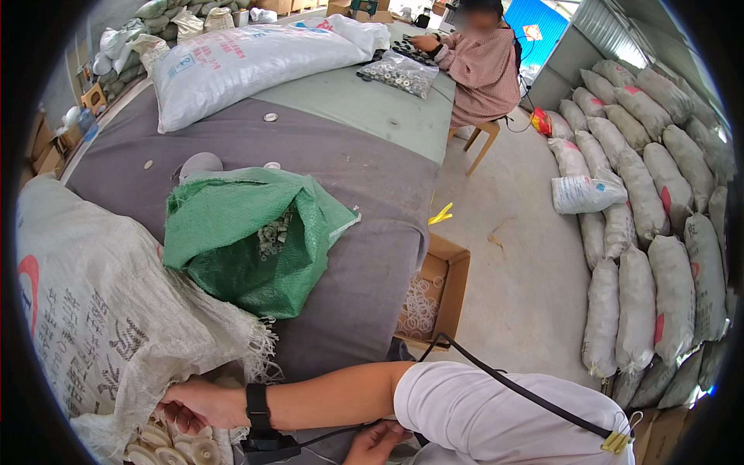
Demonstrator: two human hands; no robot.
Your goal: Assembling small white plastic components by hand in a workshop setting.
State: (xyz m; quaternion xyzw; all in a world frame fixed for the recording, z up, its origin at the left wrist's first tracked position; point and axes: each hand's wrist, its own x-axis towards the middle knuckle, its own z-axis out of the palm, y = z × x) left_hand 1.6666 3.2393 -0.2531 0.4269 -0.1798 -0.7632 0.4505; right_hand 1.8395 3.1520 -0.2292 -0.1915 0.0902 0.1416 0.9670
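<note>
A creased off-white sack [101, 302], fray-edged, with red and dark markings, covers the table's [356, 159] near-left corner. Its long axis slants from far left to near right, mouth nearest, showing cream discs [174, 449]. The right hand [198, 404] curls at its lip, apart from the left hand [376, 443]; I cannot tell whether either grips.

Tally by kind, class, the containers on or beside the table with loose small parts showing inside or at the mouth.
Woven, green sack and white sack: 2
Clear plastic bag: 1
Cardboard box: 1
Total: 4
</note>
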